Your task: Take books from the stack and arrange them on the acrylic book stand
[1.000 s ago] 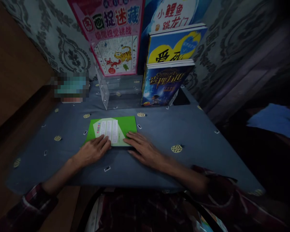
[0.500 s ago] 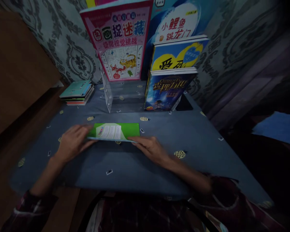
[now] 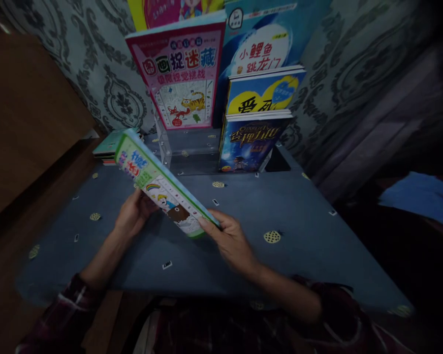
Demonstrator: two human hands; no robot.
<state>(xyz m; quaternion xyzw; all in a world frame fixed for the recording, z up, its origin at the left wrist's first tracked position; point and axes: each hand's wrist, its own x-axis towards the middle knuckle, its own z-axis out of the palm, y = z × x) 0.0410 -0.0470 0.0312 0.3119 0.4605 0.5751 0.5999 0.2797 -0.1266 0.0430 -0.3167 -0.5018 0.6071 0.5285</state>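
Note:
A green-edged children's book (image 3: 170, 196) with a colourful cartoon cover is tilted above the table, its upper end to the left and its lower end to the right. My right hand (image 3: 232, 241) is closed on the lower right corner, thumb on the cover and fingers over the long edge. My left hand (image 3: 133, 214) is at the lower left side of the book, its fingers curled in behind it and partly hidden.
On the patterned blue tablecloth (image 3: 299, 265), a clear stand (image 3: 195, 163) holds a pink picture book (image 3: 186, 103) and a dark blue book (image 3: 251, 142). A blue-yellow book (image 3: 266, 93) is behind the latter. Stacked books (image 3: 109, 143) lie back left.
The book has risen from low over the table and turned so its cartoon cover shows. My left hand has shifted right and under it; my right hand keeps hold of the right end.

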